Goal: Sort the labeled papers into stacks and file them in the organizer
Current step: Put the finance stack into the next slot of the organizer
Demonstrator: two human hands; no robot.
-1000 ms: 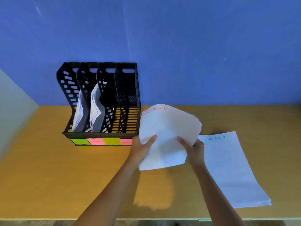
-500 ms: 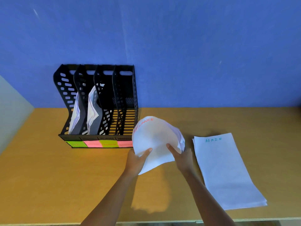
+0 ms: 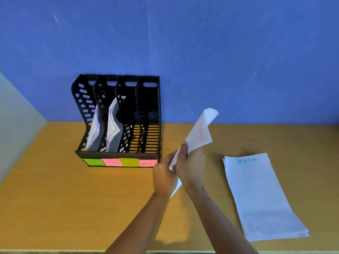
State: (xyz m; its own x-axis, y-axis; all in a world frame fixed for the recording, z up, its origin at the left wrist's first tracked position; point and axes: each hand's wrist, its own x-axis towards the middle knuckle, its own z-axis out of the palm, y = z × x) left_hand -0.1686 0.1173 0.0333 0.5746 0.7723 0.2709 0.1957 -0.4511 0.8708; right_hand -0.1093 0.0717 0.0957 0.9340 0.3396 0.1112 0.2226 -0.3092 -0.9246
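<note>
Together, two hands (image 3: 180,167) grip one paper stack (image 3: 200,133); four organizer slots (image 3: 146,114).

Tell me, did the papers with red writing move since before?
Yes. The red-lettered papers, held by both hands, were spread flat facing the camera; now they are folded edge-on and tilted up, while the ADMIN stack lies where it was.

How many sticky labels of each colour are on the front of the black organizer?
Green labels: 2
Pink labels: 2
Total: 4 labels, alternating green and pink along the organizer front.
</note>
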